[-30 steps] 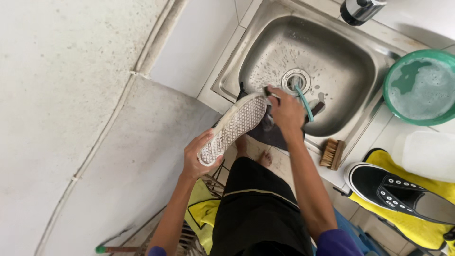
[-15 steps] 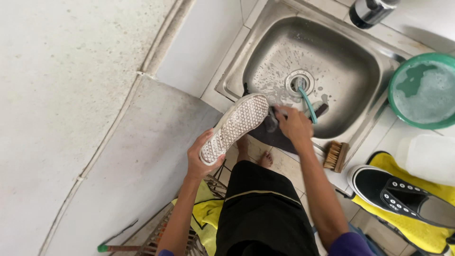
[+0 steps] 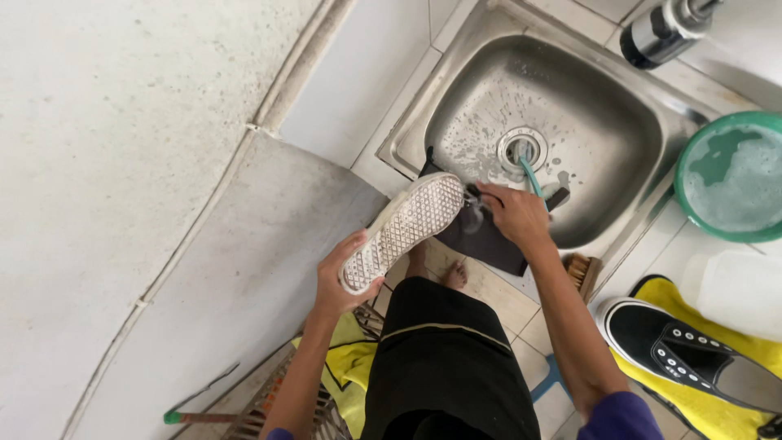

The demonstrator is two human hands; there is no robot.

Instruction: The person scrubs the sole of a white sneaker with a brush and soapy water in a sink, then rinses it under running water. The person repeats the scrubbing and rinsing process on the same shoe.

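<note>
The left hand (image 3: 338,277) grips a shoe (image 3: 403,231), sole up, at the sink's (image 3: 643,163) near rim. The right hand (image 3: 511,213) is closed on a green toothbrush (image 3: 529,175), apparently mid-scrub. A second shoe (image 3: 676,346) waits right of the sink.

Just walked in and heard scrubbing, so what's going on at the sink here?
A person stands at a steel sink, holding a shoe sole-up by its heel in the left hand. The right hand grips a teal-handled brush at the shoe's toe end, over the sink's front edge where a dark cloth hangs. A second black shoe lies on a yellow cloth on the counter, beside a green basin of soapy water.
</note>
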